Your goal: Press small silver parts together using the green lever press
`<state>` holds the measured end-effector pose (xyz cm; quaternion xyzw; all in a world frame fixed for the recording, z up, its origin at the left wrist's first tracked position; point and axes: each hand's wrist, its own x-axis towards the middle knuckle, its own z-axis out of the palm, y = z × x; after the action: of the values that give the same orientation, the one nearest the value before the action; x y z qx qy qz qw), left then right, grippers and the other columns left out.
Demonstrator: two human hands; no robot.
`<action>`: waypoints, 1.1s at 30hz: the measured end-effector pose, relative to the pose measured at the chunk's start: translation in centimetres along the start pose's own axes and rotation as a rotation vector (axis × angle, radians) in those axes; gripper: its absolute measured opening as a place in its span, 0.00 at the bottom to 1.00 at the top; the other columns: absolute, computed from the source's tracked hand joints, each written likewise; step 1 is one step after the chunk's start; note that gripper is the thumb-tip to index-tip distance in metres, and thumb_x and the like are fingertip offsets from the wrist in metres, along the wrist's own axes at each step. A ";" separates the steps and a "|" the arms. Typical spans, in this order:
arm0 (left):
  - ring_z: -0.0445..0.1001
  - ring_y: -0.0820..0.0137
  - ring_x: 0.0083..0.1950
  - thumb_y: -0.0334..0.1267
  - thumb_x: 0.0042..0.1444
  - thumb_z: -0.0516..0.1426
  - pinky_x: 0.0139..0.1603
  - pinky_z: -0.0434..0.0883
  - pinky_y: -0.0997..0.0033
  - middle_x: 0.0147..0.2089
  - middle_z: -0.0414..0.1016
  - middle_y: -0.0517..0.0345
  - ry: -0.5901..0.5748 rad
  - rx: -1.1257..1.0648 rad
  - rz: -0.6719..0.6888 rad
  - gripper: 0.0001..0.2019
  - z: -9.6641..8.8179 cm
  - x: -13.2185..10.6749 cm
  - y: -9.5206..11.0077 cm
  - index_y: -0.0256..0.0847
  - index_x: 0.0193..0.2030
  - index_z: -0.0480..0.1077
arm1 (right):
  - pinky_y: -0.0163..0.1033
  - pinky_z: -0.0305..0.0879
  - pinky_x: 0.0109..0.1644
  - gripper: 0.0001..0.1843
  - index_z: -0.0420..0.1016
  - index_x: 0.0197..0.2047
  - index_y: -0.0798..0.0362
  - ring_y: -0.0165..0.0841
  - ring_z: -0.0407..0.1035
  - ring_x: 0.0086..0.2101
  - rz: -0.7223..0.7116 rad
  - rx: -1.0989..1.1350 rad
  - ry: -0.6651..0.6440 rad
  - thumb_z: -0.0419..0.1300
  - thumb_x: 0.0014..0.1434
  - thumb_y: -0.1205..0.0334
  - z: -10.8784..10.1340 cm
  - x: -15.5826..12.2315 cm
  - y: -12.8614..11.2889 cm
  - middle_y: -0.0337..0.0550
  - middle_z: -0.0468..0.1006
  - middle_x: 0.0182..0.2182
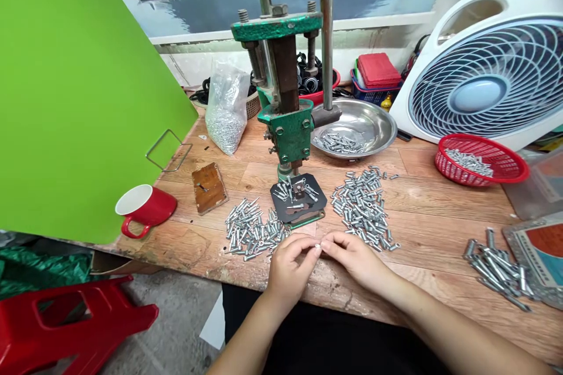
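Just in front of the green hand press (288, 135), my left hand (290, 266) and my right hand (352, 255) meet fingertip to fingertip near the table edge. Both are closed in a pinch on a small silvery metal part (317, 245), mostly hidden by the fingers. Left of the press base lies a heap of metal eye bolts (250, 228), close to my left hand. A pile of metal sleeve-like fittings (363, 208), some with ring ends, spreads beyond my right hand. More eye bolts lie on the black plate (281, 208) under the press.
A steel bowl (382, 129) and red basket (505, 167) hold metal parts. A bag of small parts (226, 111) stands behind left. Also around are a red mug (153, 208), wooden block (209, 187), larger bolts (497, 263), a fan (479, 94) and red stool (88, 322).
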<state>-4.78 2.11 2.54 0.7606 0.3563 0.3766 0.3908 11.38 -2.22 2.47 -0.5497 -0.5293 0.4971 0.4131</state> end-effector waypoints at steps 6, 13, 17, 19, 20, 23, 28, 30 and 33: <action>0.71 0.69 0.41 0.35 0.54 0.54 0.44 0.68 0.68 0.37 0.73 0.56 0.095 0.136 -0.026 0.04 -2.0 2.1 -0.7 0.40 0.35 0.70 | 0.38 0.55 0.49 0.13 0.73 0.41 0.52 0.32 0.62 0.41 -0.153 -0.870 0.313 0.50 0.62 0.56 -8.6 0.7 0.9 0.42 0.71 0.39; 0.70 0.68 0.44 0.37 0.56 0.52 0.48 0.66 0.66 0.40 0.72 0.55 0.168 0.232 0.041 0.06 -3.6 7.1 -1.4 0.40 0.36 0.69 | 0.44 0.54 0.47 0.15 0.73 0.42 0.49 0.38 0.60 0.43 -0.051 -1.278 0.224 0.51 0.60 0.51 -8.1 2.3 1.3 0.45 0.68 0.41; 0.70 0.68 0.45 0.38 0.57 0.51 0.48 0.66 0.66 0.41 0.72 0.55 0.141 0.341 0.082 0.08 -3.3 8.7 -1.5 0.40 0.37 0.69 | 0.43 0.54 0.46 0.14 0.73 0.40 0.51 0.39 0.60 0.42 -0.057 -1.254 0.197 0.54 0.58 0.52 -7.1 2.8 2.1 0.46 0.68 0.40; 0.70 0.67 0.45 0.38 0.57 0.51 0.47 0.66 0.66 0.41 0.72 0.54 0.118 0.403 0.083 0.08 -3.0 9.2 -1.8 0.40 0.38 0.69 | 0.41 0.56 0.44 0.12 0.72 0.39 0.52 0.37 0.62 0.40 -0.088 -1.175 0.178 0.54 0.58 0.54 -7.2 3.0 2.4 0.46 0.69 0.37; 0.69 0.67 0.45 0.38 0.57 0.51 0.47 0.66 0.66 0.42 0.72 0.54 0.111 0.427 0.084 0.08 -2.9 9.4 -1.9 0.40 0.38 0.70 | 0.40 0.56 0.43 0.12 0.71 0.38 0.53 0.36 0.63 0.39 -0.099 -1.121 0.176 0.53 0.58 0.55 -7.3 3.1 2.4 0.45 0.70 0.36; 0.70 0.66 0.45 0.38 0.57 0.51 0.48 0.66 0.65 0.42 0.72 0.54 0.100 0.471 0.091 0.08 -2.6 9.7 -2.3 0.40 0.38 0.70 | 0.36 0.59 0.40 0.12 0.69 0.40 0.53 0.33 0.66 0.36 -0.086 -0.901 0.206 0.51 0.59 0.55 -7.5 3.4 2.1 0.43 0.71 0.35; 0.70 0.67 0.45 0.38 0.57 0.51 0.47 0.66 0.66 0.42 0.73 0.55 0.090 0.498 0.099 0.08 -2.2 10.0 -2.7 0.41 0.38 0.70 | 0.35 0.63 0.43 0.14 0.66 0.44 0.51 0.31 0.68 0.39 -0.098 -0.558 0.300 0.51 0.59 0.52 -7.0 4.7 0.6 0.41 0.72 0.39; 0.70 0.67 0.44 0.37 0.57 0.51 0.46 0.67 0.66 0.42 0.73 0.55 0.090 0.514 0.100 0.08 -2.0 10.1 -2.8 0.41 0.39 0.70 | 0.36 0.63 0.45 0.16 0.65 0.47 0.51 0.31 0.68 0.40 -0.137 -0.475 0.317 0.52 0.58 0.52 -6.5 5.7 -0.1 0.42 0.72 0.40; 0.70 0.67 0.44 0.37 0.58 0.50 0.46 0.67 0.66 0.41 0.73 0.55 0.099 0.524 0.106 0.08 -1.8 10.0 -3.0 0.41 0.39 0.69 | 0.36 0.63 0.46 0.20 0.63 0.53 0.51 0.31 0.67 0.41 -0.207 -0.405 0.278 0.53 0.59 0.53 -5.4 7.5 -1.3 0.43 0.72 0.41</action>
<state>-2.43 12.41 3.65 0.8340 0.4199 0.3284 0.1425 16.08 5.75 3.87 -0.6271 -0.6096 0.2559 0.4119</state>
